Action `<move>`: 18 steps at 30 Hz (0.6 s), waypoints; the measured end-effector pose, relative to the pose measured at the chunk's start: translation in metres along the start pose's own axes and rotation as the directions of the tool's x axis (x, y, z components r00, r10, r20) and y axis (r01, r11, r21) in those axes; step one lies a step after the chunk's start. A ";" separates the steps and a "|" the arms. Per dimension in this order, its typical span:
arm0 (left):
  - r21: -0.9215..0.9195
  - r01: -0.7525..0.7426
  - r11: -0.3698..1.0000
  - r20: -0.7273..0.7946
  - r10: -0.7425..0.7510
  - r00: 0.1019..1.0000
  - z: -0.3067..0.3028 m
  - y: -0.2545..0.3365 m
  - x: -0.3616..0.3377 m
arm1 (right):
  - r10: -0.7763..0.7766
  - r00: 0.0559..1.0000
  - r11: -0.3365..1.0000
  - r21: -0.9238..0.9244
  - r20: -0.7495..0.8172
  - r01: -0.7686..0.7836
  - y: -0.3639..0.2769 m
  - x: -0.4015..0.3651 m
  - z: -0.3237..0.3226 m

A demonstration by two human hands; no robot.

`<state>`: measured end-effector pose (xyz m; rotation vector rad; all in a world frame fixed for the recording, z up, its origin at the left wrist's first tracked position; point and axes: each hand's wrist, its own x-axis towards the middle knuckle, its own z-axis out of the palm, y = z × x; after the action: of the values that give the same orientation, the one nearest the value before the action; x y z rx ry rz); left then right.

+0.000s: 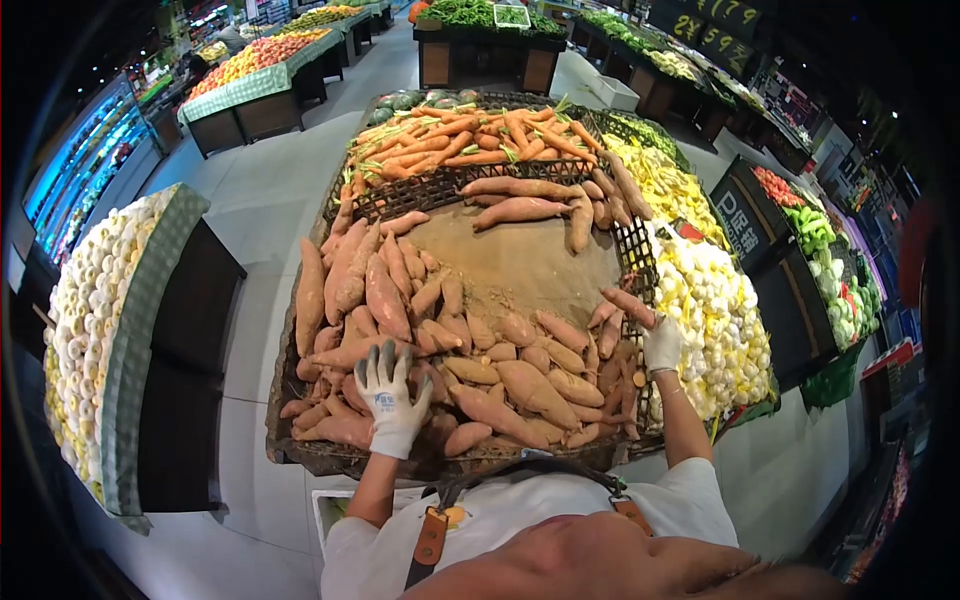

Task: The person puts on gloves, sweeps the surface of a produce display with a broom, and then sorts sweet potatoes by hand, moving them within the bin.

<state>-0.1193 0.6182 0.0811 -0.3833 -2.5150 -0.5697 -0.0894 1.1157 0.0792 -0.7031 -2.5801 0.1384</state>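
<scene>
My left hand (391,398), in a white work glove with grey fingertips, rests on the pile of sweet potatoes (520,390) at the front left of the display. Its fingers are spread, pointing away from me. On the right side, my right hand (662,345), gloved too, grips one end of a sweet potato (630,307) beside the black plastic divider (635,255). That sweet potato points toward the bare brown board (510,255) in the middle. Larger sweet potatoes (520,209) lie along the back of the board.
Behind a black crate wall lie carrots (470,140). Bagged garlic (705,320) fills the right side, close to my right hand. A stand of pale round produce (100,290) is at left, and a fruit stand (260,65) is farther back. Grey floor tiles (250,240) run between the stands.
</scene>
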 end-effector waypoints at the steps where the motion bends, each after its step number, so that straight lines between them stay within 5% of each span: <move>1: 0.002 0.032 0.999 0.046 -0.032 0.998 0.008 -0.006 -0.006 | -0.019 1.000 1.000 -0.003 -0.005 0.019 -0.006 0.008 0.009; 4: -0.009 0.043 0.999 0.054 -0.043 0.998 0.019 -0.004 -0.016 | -0.081 0.996 0.990 0.116 0.041 0.076 -0.057 0.040 0.008; 5: -0.049 0.089 0.995 0.076 -0.085 0.994 0.018 0.001 -0.014 | -0.214 0.975 0.970 0.101 -0.060 0.219 -0.064 0.047 0.021; 10: -0.123 0.073 0.990 0.063 -0.065 0.996 0.019 -0.003 -0.015 | -0.332 0.938 0.940 0.126 0.103 0.318 -0.139 0.084 0.043; 15: -0.167 0.096 0.981 0.097 -0.081 0.992 0.013 0.000 -0.007 | -0.417 0.908 0.892 0.213 0.048 0.399 -0.164 0.150 0.076; 17: -0.163 0.105 0.981 0.112 -0.088 0.990 0.014 -0.001 -0.007 | -0.483 0.867 0.854 0.151 -0.123 0.498 -0.172 0.188 0.078; 18: -0.162 0.108 0.981 0.110 -0.091 0.990 0.015 0.000 -0.005 | -0.481 0.877 0.874 0.074 -0.017 0.481 -0.165 0.218 0.091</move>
<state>-0.1212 0.6244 0.0667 -0.3569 -2.6042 -0.8238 -0.3728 1.0846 0.1213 -0.0156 -2.6476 0.0757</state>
